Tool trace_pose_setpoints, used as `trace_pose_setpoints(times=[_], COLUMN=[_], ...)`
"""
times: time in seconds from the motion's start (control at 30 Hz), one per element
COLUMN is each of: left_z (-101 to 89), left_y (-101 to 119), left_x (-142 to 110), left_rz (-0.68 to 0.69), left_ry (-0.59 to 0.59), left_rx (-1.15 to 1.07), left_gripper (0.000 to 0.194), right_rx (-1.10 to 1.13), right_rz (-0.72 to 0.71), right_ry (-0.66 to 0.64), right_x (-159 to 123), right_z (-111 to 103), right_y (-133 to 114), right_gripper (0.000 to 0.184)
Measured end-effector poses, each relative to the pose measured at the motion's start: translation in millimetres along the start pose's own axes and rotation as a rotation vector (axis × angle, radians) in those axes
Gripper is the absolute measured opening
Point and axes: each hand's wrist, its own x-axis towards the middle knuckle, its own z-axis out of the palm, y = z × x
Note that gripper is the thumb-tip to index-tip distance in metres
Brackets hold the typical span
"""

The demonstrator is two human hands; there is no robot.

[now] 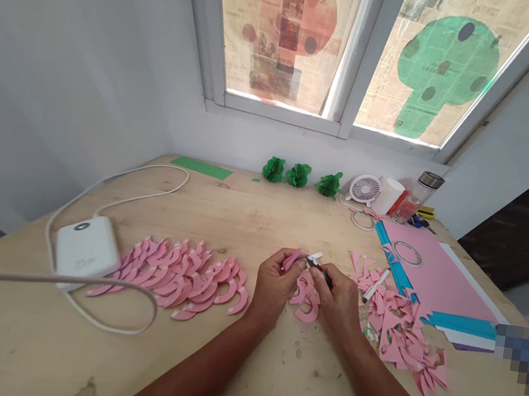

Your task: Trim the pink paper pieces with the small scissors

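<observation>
Between the fingertips of my left hand (275, 285) is pinched a pink paper piece (291, 258). My right hand (342, 301) closes round a slim dark tool (325, 275) whose tip meets the left fingertips; its exact kind is unclear. A small white strip (315, 255) shows at that tip. Below and between the hands lie a few curved pink paper pieces (307, 309). To the left, many overlapping curved pink pieces (185, 278), several with whitish patches, are spread in rows. Pink paper scraps (392, 322) are heaped to the right, with a white pen-like item (376, 286) among them.
A white box-shaped device (87, 245) with a looping cable sits left. Green paper balls (298, 174), a green strip (203, 167), a small fan (364, 189) and a bottle (418, 199) line the back. Pink sheets (435, 266) and tape rolls (406, 253) lie right.
</observation>
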Motion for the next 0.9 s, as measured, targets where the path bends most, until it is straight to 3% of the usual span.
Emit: trace_pose_setpoints(times=[0.57, 0.9], left_z=[1.3, 2.1], left_y=[0.4, -2.5], left_x=[0.5, -1.6], left_rz=[-0.022, -0.019], left_ry=[0.019, -0.009], left_rx=[0.009, 0.045], left_gripper=[0.023, 0.02], right_rx=[-0.019, 0.099], right_rz=[-0.003, 0.031], right_ry=[0.074, 0.064], right_x=[5.0, 4.1], right_z=[-9.0, -12.5], right_y=[5.4, 0.8], right_gripper=[0.035, 0.034])
